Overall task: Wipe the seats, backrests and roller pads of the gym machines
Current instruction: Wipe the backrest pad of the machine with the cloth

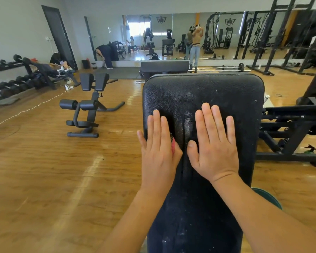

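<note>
— How far along are we on this wide black grained-vinyl bench pad (226, 92)?

— Partway, by our reckoning. Shiny damp-looking streaks run down the middle of the pad between our hands, so that strip looks wiped. Pale specks dot the far edge, the far right corner and the near end, and we judge those parts are left to do.

— And the cloth?

— Only a sliver of the pink cloth (173, 145) shows. It lies on the pad near its left edge, under our left hand (158, 148). That hand is flat with its fingers straight, pressing the cloth down, and its little finger hangs over the left edge. We cannot tell whether the thumb pinches the cloth.

— The other hand?

— Our right hand (214, 145) lies flat on the middle of the pad with its fingers straight and spread. It holds nothing.

— What else is left?

— The black back-extension bench (88, 106) stands well apart on the wooden floor to the left, with its cylindrical foam roller pad (68, 104). We cannot tell from here whether it has been wiped, so we count it as left to do.
</note>
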Motion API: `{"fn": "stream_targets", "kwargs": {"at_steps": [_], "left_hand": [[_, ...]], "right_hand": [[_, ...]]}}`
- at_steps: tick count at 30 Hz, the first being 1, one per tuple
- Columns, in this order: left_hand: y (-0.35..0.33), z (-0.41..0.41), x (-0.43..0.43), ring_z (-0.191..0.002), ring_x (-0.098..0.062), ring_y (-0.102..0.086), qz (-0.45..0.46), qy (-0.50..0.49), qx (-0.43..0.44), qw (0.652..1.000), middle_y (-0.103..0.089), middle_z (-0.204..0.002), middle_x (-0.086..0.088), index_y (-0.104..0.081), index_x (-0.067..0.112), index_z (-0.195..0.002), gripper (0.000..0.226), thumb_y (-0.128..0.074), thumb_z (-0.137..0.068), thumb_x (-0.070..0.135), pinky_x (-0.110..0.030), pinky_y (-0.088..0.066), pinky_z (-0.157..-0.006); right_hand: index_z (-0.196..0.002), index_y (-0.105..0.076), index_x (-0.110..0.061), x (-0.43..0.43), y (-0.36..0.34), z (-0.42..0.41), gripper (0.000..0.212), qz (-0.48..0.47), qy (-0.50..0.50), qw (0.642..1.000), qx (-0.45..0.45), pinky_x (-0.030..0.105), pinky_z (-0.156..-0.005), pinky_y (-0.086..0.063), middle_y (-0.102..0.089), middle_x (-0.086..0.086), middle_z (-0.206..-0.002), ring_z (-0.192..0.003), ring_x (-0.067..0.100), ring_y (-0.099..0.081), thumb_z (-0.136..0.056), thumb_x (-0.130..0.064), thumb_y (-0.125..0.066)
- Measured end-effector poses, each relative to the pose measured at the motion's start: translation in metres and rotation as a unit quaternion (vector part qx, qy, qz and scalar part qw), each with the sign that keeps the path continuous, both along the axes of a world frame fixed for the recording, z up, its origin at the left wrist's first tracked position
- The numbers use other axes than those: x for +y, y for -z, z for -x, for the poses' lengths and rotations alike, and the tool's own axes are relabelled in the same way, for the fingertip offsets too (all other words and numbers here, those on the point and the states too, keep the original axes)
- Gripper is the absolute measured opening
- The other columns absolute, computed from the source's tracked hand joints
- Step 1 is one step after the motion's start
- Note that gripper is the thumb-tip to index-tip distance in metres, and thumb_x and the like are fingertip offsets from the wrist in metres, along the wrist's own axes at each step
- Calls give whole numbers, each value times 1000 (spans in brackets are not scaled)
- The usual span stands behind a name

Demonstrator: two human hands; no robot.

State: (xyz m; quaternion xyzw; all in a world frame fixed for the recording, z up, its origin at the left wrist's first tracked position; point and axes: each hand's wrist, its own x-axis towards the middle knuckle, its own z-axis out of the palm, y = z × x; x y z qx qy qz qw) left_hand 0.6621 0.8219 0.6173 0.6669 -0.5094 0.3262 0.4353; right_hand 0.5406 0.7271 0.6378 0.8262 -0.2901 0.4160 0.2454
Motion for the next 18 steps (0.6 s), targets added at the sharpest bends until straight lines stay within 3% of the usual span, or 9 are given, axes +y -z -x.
{"fn": "stream_targets", "kwargs": {"at_steps": [8,12,18], "left_hand": [[-32,-5,-17,-157,-21,5,31,-5,11,999,-14,-168,-19,-16,2,-159,67,-45,-98,11,-45,10,-127],[-17,-2,-12,-158,-19,8,17,4,15,1000,-6,-168,-13,-12,6,-160,68,-43,-99,13,-43,10,-127],[22,10,3,-159,-25,0,-4,3,20,1000,-8,-169,-13,-14,6,-160,68,-42,-99,13,-47,2,-129]], "right_hand": [[-162,-14,-8,-1,1,0,73,-2,7,1000,7,51,-128,-4,-9,12,-169,-158,29,-6,-100,-38,-38],[-162,-13,-8,0,1,1,73,-2,5,1000,7,52,-128,-4,-9,12,-170,-158,29,-5,-100,-38,-38],[-162,-13,-8,0,0,0,71,-3,2,1000,4,51,-128,-2,-11,13,-170,-158,29,-7,-101,-38,-34]]}}
